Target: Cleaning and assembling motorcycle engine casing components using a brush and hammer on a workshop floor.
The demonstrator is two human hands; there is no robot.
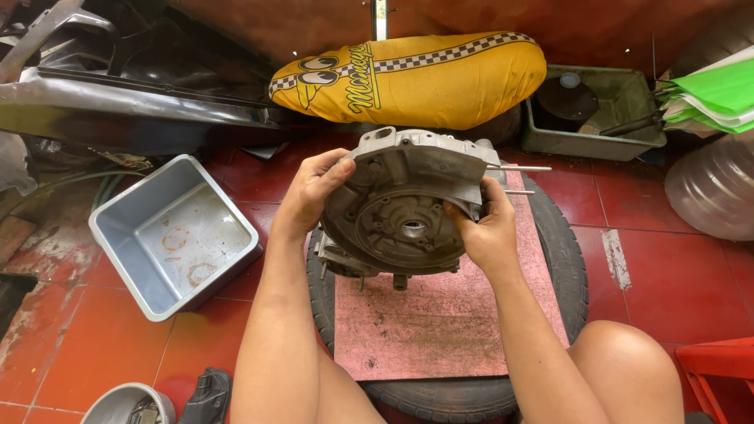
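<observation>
A grey metal engine casing (404,208) with a round recess and a central hole stands tilted up on a pink board (440,314) that lies on a black tyre (565,259). My left hand (310,192) grips its upper left edge. My right hand (487,232) holds its right side, thumb on the face. Thin metal studs (518,168) stick out to the right behind the casing.
An open grey plastic tub (173,235) sits on the red tile floor to the left. A yellow padded seat (416,78) lies behind. A green tub (605,114) with dark parts is at the back right, a clear bottle (715,188) at far right, and my bare knee (628,369) below.
</observation>
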